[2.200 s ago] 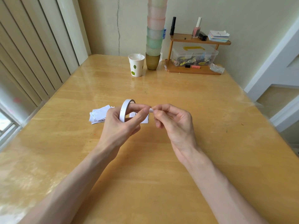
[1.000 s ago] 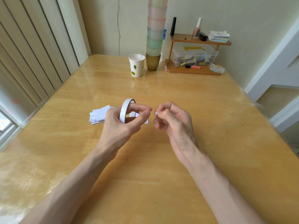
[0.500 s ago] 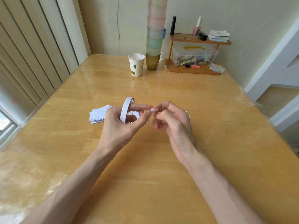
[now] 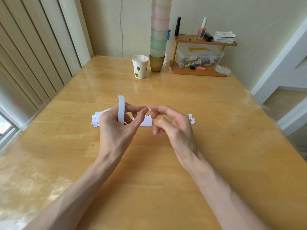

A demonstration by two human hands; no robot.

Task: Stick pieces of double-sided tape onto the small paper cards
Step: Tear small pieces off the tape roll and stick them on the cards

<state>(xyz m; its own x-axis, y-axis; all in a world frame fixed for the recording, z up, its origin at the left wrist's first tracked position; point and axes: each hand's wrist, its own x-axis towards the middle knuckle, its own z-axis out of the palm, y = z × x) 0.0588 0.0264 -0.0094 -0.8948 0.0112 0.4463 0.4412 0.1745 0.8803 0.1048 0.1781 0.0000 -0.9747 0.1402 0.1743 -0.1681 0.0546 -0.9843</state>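
Nearest me the table is bare wood under both forearms, so my wrists have room to drop or slide sideways. My left hand grips the tape roll on edge, with fingers hooked through its ring. I judge that keeps the loose end facing across to the other hand. My left forefinger and thumb reach out rightward. My right hand has its forefinger stretched to meet them and its other fingers loosely curled. A small white tape piece sits right at that fingertip. I cannot tell whether my thumb nips it or it merely clings there.

Just beneath and beyond the meeting fingertips lies one card, flat, with its near edge showing. It is placed so the piece only has to go down onto it. The card stack lies behind my left knuckles, partly hidden by them. A few white scraps lie just past my right knuckles, out of the way.

Well beyond my fingers there is open wood, then a paper cup, a cup tower and a shelf rack along the far edge, none of them close enough to crowd me
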